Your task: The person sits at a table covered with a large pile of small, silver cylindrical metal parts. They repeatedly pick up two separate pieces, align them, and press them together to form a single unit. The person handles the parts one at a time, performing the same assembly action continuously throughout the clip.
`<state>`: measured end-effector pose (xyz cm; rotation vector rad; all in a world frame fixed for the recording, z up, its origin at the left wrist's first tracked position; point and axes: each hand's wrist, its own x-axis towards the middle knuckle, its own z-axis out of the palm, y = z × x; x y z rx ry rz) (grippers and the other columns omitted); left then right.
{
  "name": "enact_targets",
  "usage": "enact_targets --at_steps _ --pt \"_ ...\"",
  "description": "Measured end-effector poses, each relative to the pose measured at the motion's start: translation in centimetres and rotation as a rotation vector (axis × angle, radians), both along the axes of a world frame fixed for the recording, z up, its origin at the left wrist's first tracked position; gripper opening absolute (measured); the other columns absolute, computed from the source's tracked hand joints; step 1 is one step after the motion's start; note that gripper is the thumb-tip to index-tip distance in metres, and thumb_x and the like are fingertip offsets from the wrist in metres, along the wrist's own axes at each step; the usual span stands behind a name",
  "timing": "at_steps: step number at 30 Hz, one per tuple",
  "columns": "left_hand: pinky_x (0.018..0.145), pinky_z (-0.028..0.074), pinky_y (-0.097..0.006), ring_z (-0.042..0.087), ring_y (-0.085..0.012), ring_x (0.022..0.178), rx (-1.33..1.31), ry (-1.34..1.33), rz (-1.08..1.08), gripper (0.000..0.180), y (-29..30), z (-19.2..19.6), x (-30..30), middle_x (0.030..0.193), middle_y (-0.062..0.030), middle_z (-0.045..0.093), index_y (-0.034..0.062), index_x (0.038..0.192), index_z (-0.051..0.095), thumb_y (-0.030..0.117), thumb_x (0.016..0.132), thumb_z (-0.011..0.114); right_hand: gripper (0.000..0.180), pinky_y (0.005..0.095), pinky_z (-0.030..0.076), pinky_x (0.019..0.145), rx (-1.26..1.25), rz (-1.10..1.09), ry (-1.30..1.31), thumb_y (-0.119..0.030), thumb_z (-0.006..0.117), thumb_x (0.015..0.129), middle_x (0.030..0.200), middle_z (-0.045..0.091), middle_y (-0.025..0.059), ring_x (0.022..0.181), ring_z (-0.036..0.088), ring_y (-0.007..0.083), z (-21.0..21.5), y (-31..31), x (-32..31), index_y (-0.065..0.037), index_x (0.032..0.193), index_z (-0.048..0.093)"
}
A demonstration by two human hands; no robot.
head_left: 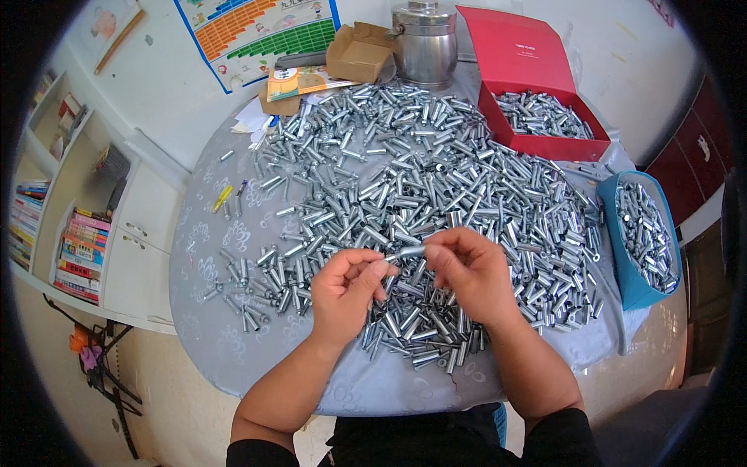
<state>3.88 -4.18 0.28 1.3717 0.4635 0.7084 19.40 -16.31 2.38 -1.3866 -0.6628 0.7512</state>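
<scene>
Above the middle of a heap of shiny metal bolts and sleeves (467,183), both my hands meet at one small silver piece. My right hand (475,276) pinches its wider end, a smooth metal sleeve (411,251), between thumb and fingers. From the sleeve's left end comes a thinner bolt (391,258), gripped by the thumb and fingertips of my left hand (346,289). Bolt and sleeve lie nearly in line, almost level. My fingers cover part of both, so how far one sits inside the other cannot be made out.
The heap spreads across a round table with a grey patterned cloth (210,280). A red lidded box (545,146) and a blue bin (629,249) hold more metal parts at right. Behind stand a metal canister (425,47) and cardboard box (358,53). A yellow marker (222,198) lies left.
</scene>
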Motion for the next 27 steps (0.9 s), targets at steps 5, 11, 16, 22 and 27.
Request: enact_targets --at_steps 5,11,16,22,27 --pt "0.053 0.045 -0.019 0.057 -0.0065 0.062 0.122 -0.005 0.026 0.013 -0.1 -0.4 0.2 0.090 -0.0105 0.071 0.0009 0.103 0.060 0.002 0.091 0.062 0.020 0.0208 0.046 0.053 0.321 -0.477 0.037 -0.008 0.065 0.091 0.082 0.064 0.0046 0.062 0.058 0.0075 0.8 1.1 -0.2 0.000 0.109 0.062" --pt "0.059 0.047 -0.019 0.058 -0.0062 0.070 0.118 -0.021 -0.077 0.016 -0.1 -0.6 0.0 0.092 -0.0100 0.070 0.0000 0.105 0.059 0.001 0.090 0.063 0.018 0.0203 0.045 0.052 0.009 -0.019 -0.176 -0.010 0.068 0.090 0.079 0.066 0.0033 0.060 0.056 0.0054 -0.6 0.2 -0.6 0.001 0.104 0.066" --pt "0.066 0.048 -0.022 0.058 -0.0057 0.074 0.435 0.080 0.094 0.018 1.2 -0.1 -0.4 0.096 -0.0058 0.068 -0.0013 0.109 0.062 0.005 0.093 0.060 0.014 0.0204 0.045 0.051 0.029 -0.083 0.020 -0.012 0.066 0.092 0.075 0.065 0.0031 0.058 0.057 0.0068 0.2 0.0 -0.3 0.001 0.094 0.066" --pt "0.105 0.037 -0.042 0.050 -0.0337 0.125 1.126 0.383 0.217 0.032 3.8 1.2 0.8 0.128 -0.0138 0.061 0.0042 0.120 0.064 0.009 0.089 0.058 0.015 0.0223 0.050 0.054 0.176 -0.369 0.123 -0.011 0.062 0.094 0.086 0.068 0.0090 0.064 0.064 0.0114 -1.1 0.1 1.5 0.002 0.102 0.061" --pt "0.101 0.041 -0.042 0.054 -0.0310 0.117 1.214 0.453 0.156 0.028 4.2 0.3 0.9 0.114 -0.0110 0.067 0.0064 0.111 0.068 0.007 0.083 0.064 0.029 0.0266 0.055 0.067 0.384 -0.441 0.194 -0.008 0.060 0.095 0.104 0.068 0.0140 0.082 0.069 0.0184 0.1 0.6 0.7 0.002 0.121 0.053"
